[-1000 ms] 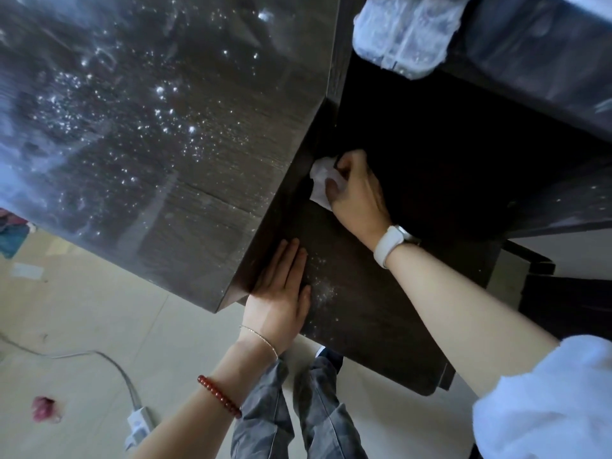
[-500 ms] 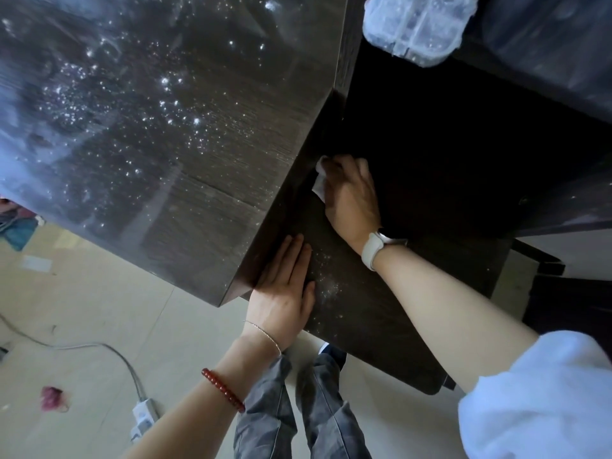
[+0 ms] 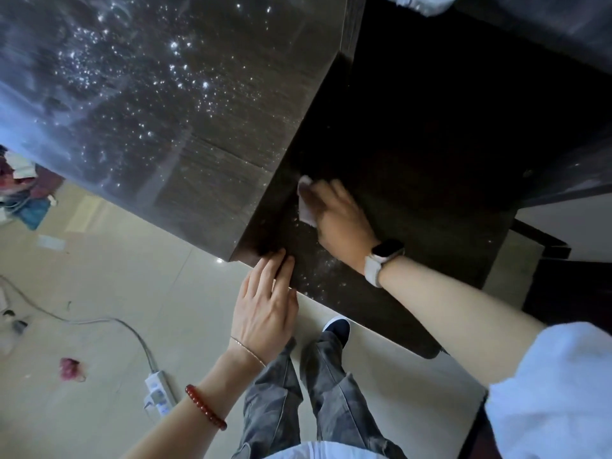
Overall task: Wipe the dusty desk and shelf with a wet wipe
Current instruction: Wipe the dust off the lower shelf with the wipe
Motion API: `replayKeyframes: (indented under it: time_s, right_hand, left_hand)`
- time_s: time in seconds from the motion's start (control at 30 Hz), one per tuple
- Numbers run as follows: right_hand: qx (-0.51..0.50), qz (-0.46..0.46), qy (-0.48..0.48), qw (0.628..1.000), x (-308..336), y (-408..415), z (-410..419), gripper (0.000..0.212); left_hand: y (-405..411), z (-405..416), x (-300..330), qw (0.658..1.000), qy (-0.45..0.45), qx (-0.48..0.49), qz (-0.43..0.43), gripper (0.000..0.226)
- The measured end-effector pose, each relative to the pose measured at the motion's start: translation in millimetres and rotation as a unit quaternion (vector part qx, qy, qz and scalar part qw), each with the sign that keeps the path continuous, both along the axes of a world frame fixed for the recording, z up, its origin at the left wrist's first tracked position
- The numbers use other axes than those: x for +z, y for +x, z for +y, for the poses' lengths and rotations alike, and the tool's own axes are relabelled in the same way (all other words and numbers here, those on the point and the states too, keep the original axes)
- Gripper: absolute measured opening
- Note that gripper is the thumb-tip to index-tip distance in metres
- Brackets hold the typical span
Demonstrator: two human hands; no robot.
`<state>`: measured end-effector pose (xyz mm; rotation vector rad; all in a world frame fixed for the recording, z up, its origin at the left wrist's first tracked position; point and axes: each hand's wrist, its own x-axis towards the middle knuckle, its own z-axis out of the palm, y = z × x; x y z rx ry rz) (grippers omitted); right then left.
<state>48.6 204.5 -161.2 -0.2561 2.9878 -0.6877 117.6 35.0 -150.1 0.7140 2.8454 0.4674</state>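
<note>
Fingers of the right hand (image 3: pixel 341 220), blurred, press a white wet wipe (image 3: pixel 305 207) flat against the dark shelf (image 3: pixel 381 313), deep under the desk (image 3: pixel 149 94). The left hand (image 3: pixel 265 309) rests with straight fingers on the shelf's front edge, holding nothing. Dust specks glitter on the desk and shelf. Below lies a pale tiled floor (image 3: pixel 116 286) with a power strip (image 3: pixel 159 389) and cable.

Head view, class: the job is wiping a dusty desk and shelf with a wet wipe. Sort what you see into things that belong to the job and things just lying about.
Belongs to the job:
wipe
right hand, pressing the wipe
shelf, speckled with dust
left hand, resting on the shelf edge
desk, dusty

Lying about:
power strip and cable
pink scrap
clothes heap
</note>
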Motion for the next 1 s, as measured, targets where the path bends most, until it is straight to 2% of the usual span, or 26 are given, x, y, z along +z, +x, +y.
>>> replayKeyframes:
  time_s: [0.07,0.1,0.13,0.17,0.23,0.3,0.4,0.47,0.5,0.53,0.57,0.63,0.67,0.7,0.73,0.8,0.87,0.93,1.0]
  right_hand:
    - [0.11,0.024,0.012,0.994,4,26,7,0.056]
    - [0.135,0.037,0.025,0.99,6,27,16,0.051]
    - [0.12,0.028,0.041,0.992,9,21,25,0.049]
    - [0.061,0.013,0.05,0.997,10,11,33,0.051]
    - [-0.12,-0.003,0.049,0.992,9,-8,33,0.057]
    - [-0.172,0.019,0.041,0.984,9,-2,1,0.053]
    - [-0.061,0.059,0.037,0.996,2,45,-55,0.045]
    - [0.009,0.034,0.017,0.999,8,72,-49,0.04]
    - [0.01,0.029,0.015,0.999,11,77,-32,0.037]
    - [-0.032,0.019,0.036,0.999,14,79,-11,0.036]
    - [-0.114,0.005,0.058,0.992,13,79,10,0.039]
    - [-0.336,-0.02,0.078,0.939,13,78,42,0.049]
    - [-0.397,-0.025,0.072,0.915,14,78,35,0.051]
    - [-0.393,-0.013,0.06,0.918,13,81,16,0.05]
    - [-0.342,0.004,0.044,0.939,11,86,-12,0.047]
    - [-0.179,0.029,0.046,0.982,4,110,-63,0.038]
    - [-0.066,0.003,0.083,0.994,4,137,-66,0.036]
    - [-0.072,-0.005,0.097,0.993,6,160,-38,0.036]
    - [-0.159,0.013,0.055,0.986,14,184,-22,0.039]
  left_hand:
    - [4,-6,2,1.0,-0.007,0.02,-0.009,0.043]
    - [6,-9,3,0.999,-0.012,0.029,-0.014,0.044]
    - [6,-11,5,0.999,-0.018,0.04,-0.018,0.044]
    - [6,-13,6,0.998,-0.029,0.049,-0.019,0.045]
    - [4,-17,9,0.998,-0.047,0.046,-0.022,0.046]
    - [1,-21,9,0.998,-0.043,0.045,-0.025,0.045]
    - [-6,-29,6,0.996,-0.053,0.063,-0.043,0.048]
    - [-6,-34,5,0.994,-0.083,0.041,-0.053,0.052]
    - [-4,-35,4,0.993,-0.098,0.024,-0.056,0.054]
    - [-4,-34,4,0.992,-0.109,0.012,-0.055,0.055]
    - [-4,-34,3,0.992,-0.114,0.005,-0.054,0.056]
    - [-4,-33,2,0.992,-0.111,0.004,-0.053,0.057]
    - [-5,-34,1,0.992,-0.11,0.004,-0.055,0.057]
    - [-6,-34,2,0.992,-0.11,0.002,-0.057,0.056]
    - [-7,-36,2,0.992,-0.107,-0.003,-0.06,0.055]
    - [-10,-40,4,0.992,-0.104,-0.014,-0.066,0.055]
    - [-14,-44,5,0.992,-0.11,-0.029,-0.061,0.053]
    - [-17,-48,3,0.991,-0.116,-0.045,-0.047,0.048]
    - [-19,-51,0,0.992,-0.109,-0.052,-0.039,0.047]
